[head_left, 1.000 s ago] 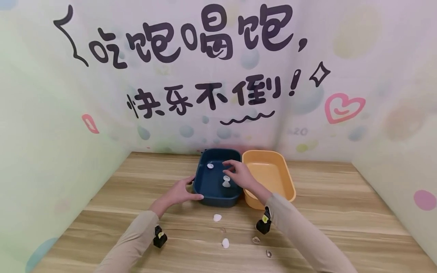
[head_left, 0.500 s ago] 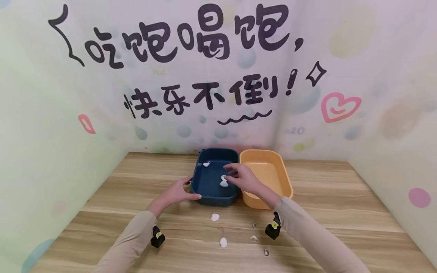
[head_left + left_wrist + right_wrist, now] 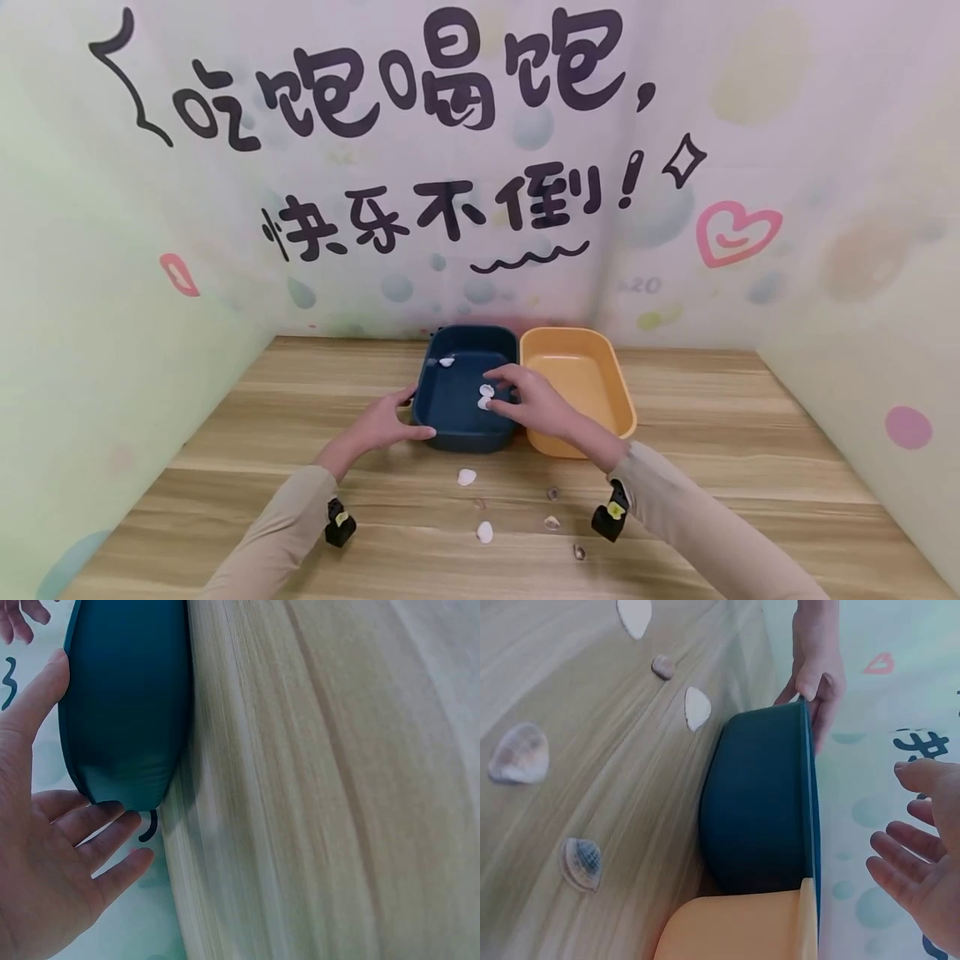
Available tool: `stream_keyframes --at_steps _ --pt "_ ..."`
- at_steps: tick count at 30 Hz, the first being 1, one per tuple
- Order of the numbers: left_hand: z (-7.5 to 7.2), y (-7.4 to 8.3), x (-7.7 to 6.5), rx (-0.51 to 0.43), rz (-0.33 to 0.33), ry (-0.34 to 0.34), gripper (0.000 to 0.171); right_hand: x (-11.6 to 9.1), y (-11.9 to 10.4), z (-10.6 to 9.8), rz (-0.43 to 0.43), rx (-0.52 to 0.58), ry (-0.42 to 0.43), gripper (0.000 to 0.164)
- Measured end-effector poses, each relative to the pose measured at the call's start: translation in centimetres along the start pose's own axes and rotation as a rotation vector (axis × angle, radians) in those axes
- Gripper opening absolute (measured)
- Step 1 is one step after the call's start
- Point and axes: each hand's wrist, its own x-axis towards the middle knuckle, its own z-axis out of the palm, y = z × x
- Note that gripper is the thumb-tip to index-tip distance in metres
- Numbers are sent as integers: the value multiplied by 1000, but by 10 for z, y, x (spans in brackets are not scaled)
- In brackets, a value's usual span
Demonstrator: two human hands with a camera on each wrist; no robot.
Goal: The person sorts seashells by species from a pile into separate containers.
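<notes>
My left hand point(image 3: 377, 425) holds the near left corner of a dark blue bin point(image 3: 471, 442), its thumb at the front rim and its fingers along the side. In the left wrist view the bin's wall point(image 3: 127, 705) stands between thumb and fingers. Inside the bin, one white seashell point(image 3: 447, 362) lies near the left wall. Two more white shells point(image 3: 487, 390) lie together at the right. Above this pair hovers my right hand point(image 3: 536, 402), fingers loosely bent; the right wrist view shows nothing in the hand point(image 3: 930, 855). Its thumb overlaps the nearer shell, so contact is unclear.
A yellow-orange bin point(image 3: 626, 392) stands against the blue bin's right side. On the wooden table in front lie several loose shells, among them a white shell point(image 3: 485, 532) and a bluish-striped shell point(image 3: 581, 864). A printed wall cloth point(image 3: 450, 292) rises behind.
My right hand has come slightly nearer to me, its thumb now over the paired shells. The shell at the bin's left has tipped and shifted toward the wall. My left hand stays on the bin.
</notes>
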Motion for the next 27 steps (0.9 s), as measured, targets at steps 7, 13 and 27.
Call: stream_keyframes --at_steps 7,13,27 --pt "0 0 0 -3 7 8 95 -11 -12 -3 -48 -19 -23 41" --pt "2 -1 0 1 7 5 97 -25 -20 -1 -75 15 -71 44" --pt "0 1 -1 -5 14 2 98 -52 -24 14 -69 107 -233 47"
